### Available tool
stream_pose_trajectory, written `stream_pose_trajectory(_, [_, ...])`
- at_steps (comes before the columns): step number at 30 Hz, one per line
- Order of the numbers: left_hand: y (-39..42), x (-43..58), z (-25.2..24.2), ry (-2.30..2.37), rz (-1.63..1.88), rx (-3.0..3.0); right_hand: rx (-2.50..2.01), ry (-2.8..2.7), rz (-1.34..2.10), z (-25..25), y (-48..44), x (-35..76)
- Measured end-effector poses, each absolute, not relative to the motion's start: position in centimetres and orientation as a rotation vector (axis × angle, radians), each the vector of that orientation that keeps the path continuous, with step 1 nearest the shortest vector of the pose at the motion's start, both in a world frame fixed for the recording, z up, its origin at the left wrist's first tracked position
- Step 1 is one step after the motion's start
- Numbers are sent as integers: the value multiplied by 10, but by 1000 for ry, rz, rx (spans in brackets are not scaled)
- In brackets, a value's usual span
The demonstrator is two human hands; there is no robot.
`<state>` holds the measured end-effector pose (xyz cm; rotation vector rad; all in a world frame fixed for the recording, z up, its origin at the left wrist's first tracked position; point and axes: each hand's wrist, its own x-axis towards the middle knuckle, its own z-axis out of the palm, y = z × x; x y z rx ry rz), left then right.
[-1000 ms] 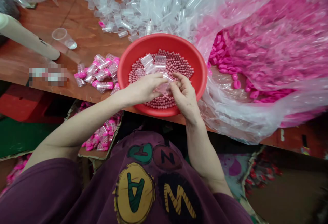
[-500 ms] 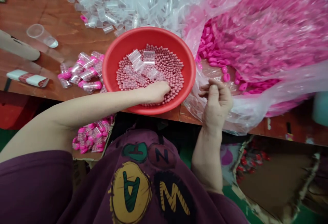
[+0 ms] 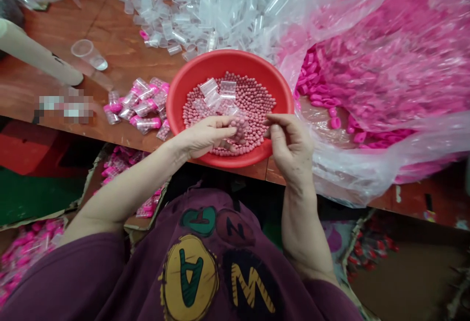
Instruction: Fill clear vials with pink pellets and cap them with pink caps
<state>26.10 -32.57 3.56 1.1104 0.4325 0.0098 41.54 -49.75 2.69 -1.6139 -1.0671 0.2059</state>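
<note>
My left hand (image 3: 205,135) grips a small clear plastic tube (image 3: 240,129) filled with pink beads, above the front part of a red bowl (image 3: 175,96). Loose pink beads (image 3: 257,99) cover the bowl's bottom, and several clear tubes (image 3: 210,92) lie on them. Over the bowl's right rim is my right hand (image 3: 293,148), thumb and fingers closed together and pointing at the tube; whatever they may hold is hidden. Pink caps (image 3: 323,99) spill from a plastic bag to the right of that hand.
Clear tubes (image 3: 176,17) are heaped behind the bowl. Capped bead-filled tubes (image 3: 143,103) lie at its left, near a clear cup (image 3: 88,54). A big bag (image 3: 396,66) of pink caps covers the table's right. Below the edge, a carton holds more filled tubes (image 3: 121,161).
My left hand has risen from the beads, now showing a filled tube in its fingers. My right hand has moved left toward it, to the bowl's rim. The view has shifted slightly.
</note>
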Motion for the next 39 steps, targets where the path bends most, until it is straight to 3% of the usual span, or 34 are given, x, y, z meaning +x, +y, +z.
stream_pose_trajectory(7, [-334,256,36,479,152,1030,-1602,-1480,497,46,-470,410])
stream_pose_trajectory(22, [-335,258,40,545,99,1033,-1401,-1055,1090,33,-463,415])
stream_pose_trajectory(27, [-340,259,38,683,291,995,-1510,-993,817,33,-467,411])
stream_pose_trajectory(32, [-349,272,37,803,398,926,-1611,-1404,627,34,-478,419])
stream_pose_trajectory(36, [-351,279,40,807,381,820,-1763,-952,240,11,-491,486])
stream_pose_trajectory(39, [-350,280,40,795,361,798,-2188,-622,-98,-14,-508,565])
